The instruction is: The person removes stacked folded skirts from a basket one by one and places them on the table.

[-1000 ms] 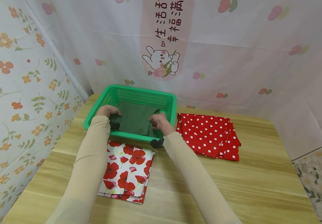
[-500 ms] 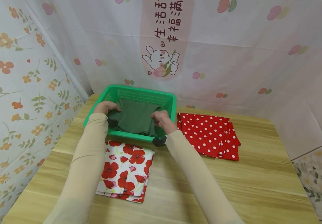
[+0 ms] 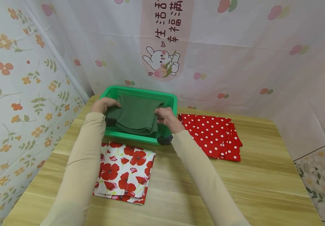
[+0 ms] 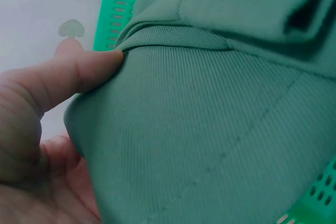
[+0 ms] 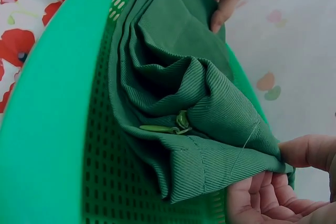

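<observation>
A folded green cloth (image 3: 137, 113) is held between both hands at the green plastic basket (image 3: 140, 137). In the head view my left hand (image 3: 104, 104) is at the cloth's left side; the left wrist view shows the thumb (image 4: 100, 66) on top and fingers underneath. My right hand (image 3: 170, 119) grips the opposite side. The right wrist view shows its thumb (image 5: 307, 150) and curled fingers pinching the layered edge. A green zipper pull (image 5: 163, 128) shows among the folds. The cloth sags in the middle, and its underside is mostly hidden.
A folded white cloth with red poppies (image 3: 125, 172) lies on the wooden table (image 3: 253, 188) in front of the basket. To the basket's right is a folded red polka-dot cloth (image 3: 207, 135). Printed curtains (image 3: 224, 62) hang behind and at the left.
The green cloth has risen from the basket floor, and its front folds now show more. Both hands have moved up a little and slightly apart. The other cloths and the basket stay put.
</observation>
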{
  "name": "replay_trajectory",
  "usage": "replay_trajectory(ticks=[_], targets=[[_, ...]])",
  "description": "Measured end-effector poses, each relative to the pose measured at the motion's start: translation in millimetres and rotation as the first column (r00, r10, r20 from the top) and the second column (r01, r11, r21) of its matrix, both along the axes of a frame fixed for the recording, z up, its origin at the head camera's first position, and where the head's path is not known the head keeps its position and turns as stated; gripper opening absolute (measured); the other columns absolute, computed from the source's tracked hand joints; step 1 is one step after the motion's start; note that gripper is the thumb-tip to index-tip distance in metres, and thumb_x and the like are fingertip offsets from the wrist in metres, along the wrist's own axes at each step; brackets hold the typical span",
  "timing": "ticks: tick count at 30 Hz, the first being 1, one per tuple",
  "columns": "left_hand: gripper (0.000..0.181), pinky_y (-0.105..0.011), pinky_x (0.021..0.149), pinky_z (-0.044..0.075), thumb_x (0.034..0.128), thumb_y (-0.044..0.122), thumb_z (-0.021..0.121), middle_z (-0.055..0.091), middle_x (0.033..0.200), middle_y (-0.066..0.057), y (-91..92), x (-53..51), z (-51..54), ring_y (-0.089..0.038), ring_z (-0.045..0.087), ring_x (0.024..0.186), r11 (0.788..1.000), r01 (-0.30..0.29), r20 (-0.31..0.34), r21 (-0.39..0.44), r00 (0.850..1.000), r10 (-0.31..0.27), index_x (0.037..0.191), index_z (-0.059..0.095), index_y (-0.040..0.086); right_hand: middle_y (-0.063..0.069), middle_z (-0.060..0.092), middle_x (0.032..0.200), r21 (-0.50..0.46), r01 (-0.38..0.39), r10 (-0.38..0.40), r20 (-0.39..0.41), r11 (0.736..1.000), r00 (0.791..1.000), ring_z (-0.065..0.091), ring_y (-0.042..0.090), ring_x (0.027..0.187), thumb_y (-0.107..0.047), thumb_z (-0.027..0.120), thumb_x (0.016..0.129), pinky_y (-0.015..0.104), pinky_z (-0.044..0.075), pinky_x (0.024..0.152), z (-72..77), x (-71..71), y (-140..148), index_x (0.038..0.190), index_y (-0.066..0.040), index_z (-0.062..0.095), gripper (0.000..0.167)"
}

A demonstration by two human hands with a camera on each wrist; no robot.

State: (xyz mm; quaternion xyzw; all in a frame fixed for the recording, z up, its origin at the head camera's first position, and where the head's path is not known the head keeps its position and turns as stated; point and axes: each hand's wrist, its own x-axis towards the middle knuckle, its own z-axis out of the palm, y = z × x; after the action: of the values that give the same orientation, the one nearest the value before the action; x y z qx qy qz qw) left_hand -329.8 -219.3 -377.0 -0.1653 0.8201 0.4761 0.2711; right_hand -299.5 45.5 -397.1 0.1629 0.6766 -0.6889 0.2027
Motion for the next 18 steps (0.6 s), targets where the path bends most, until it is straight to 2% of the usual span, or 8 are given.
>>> replay_trajectory(ticks=[4, 7, 8, 11, 14, 15, 18], targets=[[0.083, -0.048, 0.110, 0.022, 0.0909, 0.017, 0.055, 0.007, 0.151, -0.027, -1.2, -1.4, 3.0, -0.042, 0.019, 0.136, 1.000, 0.000, -0.002, 0.001, 1.000, 0.000, 0.145, -0.002, -0.009, 0.005, 0.045, 0.080, -0.004, 0.003, -0.003, -0.002, 1.000, 1.000, 0.045, 0.016, 0.067, -0.005, 0.060, 0.087, 0.037, 0.048, 0.083, 5.0, -0.7, 2, 0.097, -0.003, 0.047, 0.016], [0.091, -0.049, 0.109, 0.025, 0.0875, 0.021, 0.062, 0.008, 0.151, -0.027, -8.0, -7.8, -1.7, -0.043, 0.020, 0.135, 1.000, 0.020, -0.003, 0.002, 1.000, -0.020, 0.145, -0.002, -0.008, 0.005, 0.045, 0.087, 0.002, -0.003, 0.003, -0.001, 1.000, 1.000, 0.046, 0.017, 0.073, -0.007, 0.060, 0.088, 0.035, 0.049, 0.082, 8.2, -0.5, 3, 0.111, 0.000, 0.047, 0.027], [0.097, -0.048, 0.105, 0.031, 0.0840, 0.025, 0.067, 0.011, 0.150, -0.029, -12.6, -13.4, -7.5, -0.044, 0.025, 0.132, 0.999, 0.038, -0.019, 0.000, 0.999, -0.038, 0.145, 0.000, -0.009, 0.005, 0.045, 0.088, 0.004, -0.005, 0.005, -0.003, 1.000, 1.000, 0.047, 0.017, 0.075, -0.007, 0.060, 0.087, 0.034, 0.050, 0.079, 9.2, -0.5, 3, 0.114, 0.000, 0.047, 0.031], [0.101, -0.048, 0.104, 0.033, 0.0811, 0.028, 0.070, 0.011, 0.150, -0.029, -17.1, -18.3, -10.1, -0.044, 0.025, 0.132, 0.999, 0.051, -0.032, -0.007, 0.998, -0.051, 0.145, 0.001, -0.009, 0.005, 0.045, 0.090, -0.004, -0.010, 0.010, -0.005, 1.000, 1.000, 0.046, 0.017, 0.076, -0.008, 0.060, 0.088, 0.032, 0.049, 0.073, 12.2, 0.1, 4, 0.119, 0.001, 0.046, 0.035], [0.097, -0.048, 0.105, 0.032, 0.0842, 0.027, 0.066, 0.010, 0.150, -0.029, -12.7, -12.8, -1.8, -0.044, 0.025, 0.132, 0.999, 0.044, -0.047, -0.014, 0.998, -0.045, 0.145, 0.000, -0.008, 0.005, 0.044, 0.089, -0.029, -0.009, 0.008, -0.006, 1.000, 1.000, 0.045, 0.017, 0.074, -0.008, 0.061, 0.088, 0.030, 0.048, 0.068, 15.2, 0.8, 6, 0.118, 0.000, 0.044, 0.036], [0.091, -0.049, 0.108, 0.026, 0.0877, 0.023, 0.060, 0.007, 0.151, -0.028, -8.0, -6.6, 6.1, -0.043, 0.021, 0.135, 0.999, 0.031, -0.036, -0.013, 0.999, -0.031, 0.146, -0.004, -0.007, 0.005, 0.044, 0.088, -0.039, -0.007, 0.006, -0.006, 0.999, 1.000, 0.044, 0.017, 0.073, -0.008, 0.061, 0.087, 0.029, 0.047, 0.066, 16.4, 1.1, 6, 0.117, -0.001, 0.043, 0.035], [0.084, -0.048, 0.109, 0.025, 0.0908, 0.022, 0.054, 0.008, 0.150, -0.029, -3.1, 1.8, 16.0, -0.043, 0.022, 0.134, 0.999, 0.038, -0.042, -0.012, 0.998, -0.039, 0.145, -0.002, -0.009, 0.004, 0.044, 0.085, -0.059, -0.004, 0.003, -0.012, 0.998, 1.000, 0.043, 0.016, 0.069, -0.007, 0.061, 0.087, 0.026, 0.046, 0.060, 19.6, 1.9, 9, 0.112, -0.002, 0.044, 0.031]])
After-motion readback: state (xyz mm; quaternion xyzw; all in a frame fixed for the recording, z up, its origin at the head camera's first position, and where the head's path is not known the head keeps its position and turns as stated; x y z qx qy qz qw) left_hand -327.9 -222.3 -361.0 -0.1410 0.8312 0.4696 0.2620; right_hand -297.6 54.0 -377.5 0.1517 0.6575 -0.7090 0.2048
